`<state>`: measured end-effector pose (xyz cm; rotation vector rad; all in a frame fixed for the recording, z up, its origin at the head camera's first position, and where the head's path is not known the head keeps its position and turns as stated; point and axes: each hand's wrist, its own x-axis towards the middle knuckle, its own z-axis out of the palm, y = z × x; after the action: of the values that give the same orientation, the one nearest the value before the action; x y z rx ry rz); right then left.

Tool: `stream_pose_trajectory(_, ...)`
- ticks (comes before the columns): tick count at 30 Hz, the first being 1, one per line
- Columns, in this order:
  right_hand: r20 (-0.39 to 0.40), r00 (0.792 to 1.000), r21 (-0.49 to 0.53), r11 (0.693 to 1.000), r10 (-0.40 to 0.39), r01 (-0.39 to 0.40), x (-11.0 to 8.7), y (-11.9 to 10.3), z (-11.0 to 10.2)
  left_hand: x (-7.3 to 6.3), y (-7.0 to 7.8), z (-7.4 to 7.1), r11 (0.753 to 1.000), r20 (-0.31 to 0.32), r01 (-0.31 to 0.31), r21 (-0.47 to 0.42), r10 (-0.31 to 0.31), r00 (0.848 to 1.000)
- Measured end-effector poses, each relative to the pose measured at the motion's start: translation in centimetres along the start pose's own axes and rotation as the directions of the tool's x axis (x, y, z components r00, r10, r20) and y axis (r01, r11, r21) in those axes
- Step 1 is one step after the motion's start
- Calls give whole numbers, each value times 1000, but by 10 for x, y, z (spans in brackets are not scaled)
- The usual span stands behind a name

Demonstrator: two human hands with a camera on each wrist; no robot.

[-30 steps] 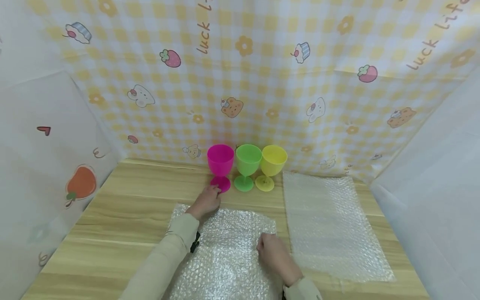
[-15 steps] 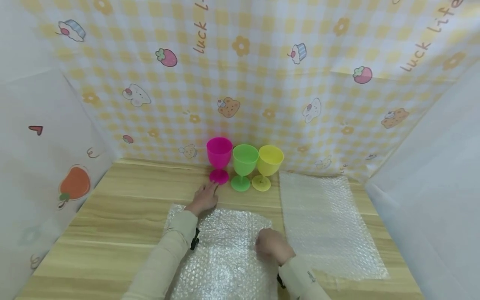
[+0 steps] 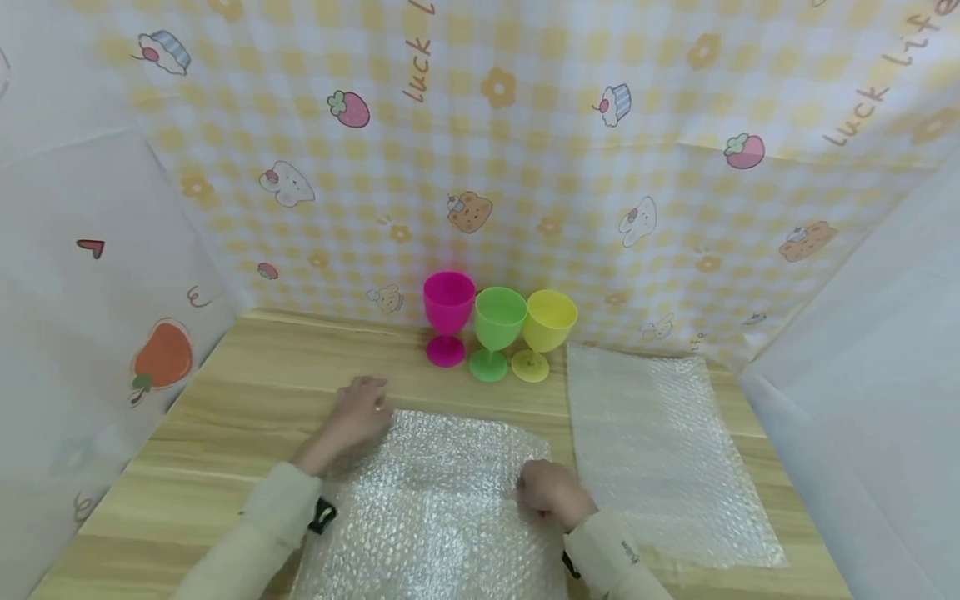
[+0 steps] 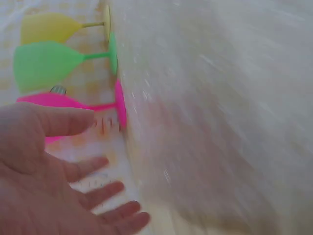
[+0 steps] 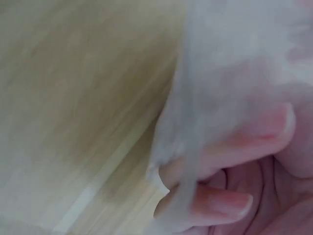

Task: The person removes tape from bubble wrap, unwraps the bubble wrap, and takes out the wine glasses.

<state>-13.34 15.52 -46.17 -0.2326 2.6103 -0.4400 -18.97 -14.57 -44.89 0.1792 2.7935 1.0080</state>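
A sheet of bubble wrap (image 3: 442,500) lies before me on the wooden table. My right hand (image 3: 553,490) grips its right edge; in the right wrist view the curled fingers (image 5: 220,156) show with the clear plastic drawn over them. My left hand (image 3: 358,414) is over the sheet's upper left corner, and the left wrist view shows its fingers (image 4: 105,193) spread and holding nothing. Behind the sheet three plastic goblets stand upright in a row: pink (image 3: 448,310), green (image 3: 500,321) and yellow (image 3: 550,323). The pink one is slightly farther back.
A second bubble wrap sheet (image 3: 660,450) lies flat on the right part of the table (image 3: 217,400). A yellow checked cloth (image 3: 525,167) hangs right behind the goblets. White printed sheets (image 3: 45,333) close off both sides.
The left hand pushed the pink goblet back by its foot, then let go and moved left and toward me to the sheet's corner. The right hand stayed at the right edge.
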Motion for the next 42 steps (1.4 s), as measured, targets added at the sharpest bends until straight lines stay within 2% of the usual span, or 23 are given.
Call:
stream_pose_trajectory(2,-4,1000,22,1000,-2,2,1,0,0,-17,-12,-8,999,-18,36,20,-36,999)
stream_pose_trajectory(3,-7,1000,26,1000,-1,1,2,0,0,-26,-18,-12,999,-8,54,-2,-54,998)
stream_pose_trajectory(5,-8,1000,17,1000,1,0,3,1,0,-45,-32,-17,996,29,69,-62,-67,997)
stream_pose_trajectory(7,-3,1000,16,1000,4,-4,4,1,0,-62,-46,-19,985,102,56,-162,-39,994)
stream_pose_trajectory(9,2,1000,21,1000,5,-5,4,1,-1,-77,-56,-18,962,204,70,-266,-14,979)
stream_pose_trajectory(12,0,1000,47,999,-4,4,3,2,-1,-95,-65,-14,922,322,88,-378,42,946)
stream_pose_trajectory(13,-2,1000,53,999,-5,5,3,2,-1,-100,-67,-11,910,345,95,-403,55,937)
stream_pose_trajectory(14,-5,1000,63,998,-6,7,3,2,-1,-104,-67,-9,904,346,105,-414,50,937)
stream_pose_trajectory(16,-14,1000,79,997,-3,4,2,2,0,-111,-66,-5,904,320,98,-415,44,946)
stream_pose_trajectory(19,-35,999,86,996,8,-5,-1,2,3,-120,-60,-1,939,205,29,-343,45,978)
stream_pose_trajectory(21,-48,999,81,997,9,-5,-3,2,5,-124,-55,1,967,110,-28,-253,58,992)
stream_pose_trajectory(24,-63,998,75,997,-30,34,-8,4,5,-128,-48,2,991,-25,-104,-86,102,994)
stream_pose_trajectory(26,-81,995,106,992,-64,72,-10,5,2,-128,-46,2,992,-111,-127,12,127,986)
stream_pose_trajectory(28,-126,988,171,979,-94,115,-12,6,-4,-128,-44,1,985,-199,-139,104,157,967)
stream_pose_trajectory(31,-249,962,230,959,-107,166,-8,5,-16,-128,-44,-3,969,-307,-170,178,219,926)
stream_pose_trajectory(32,-288,951,227,957,-112,181,-6,5,-20,-127,-45,-5,964,-333,-183,193,240,912)
stream_pose_trajectory(35,-341,929,193,956,-146,221,3,7,-30,-124,-49,-12,956,-354,-220,195,278,893)
stream_pose_trajectory(37,-310,932,199,945,-190,259,9,9,-32,-121,-51,-17,953,-352,-240,184,292,890)
stream_pose_trajectory(42,-175,934,360,863,-311,355,21,14,-24,-112,-56,-26,940,-355,-281,194,334,873)
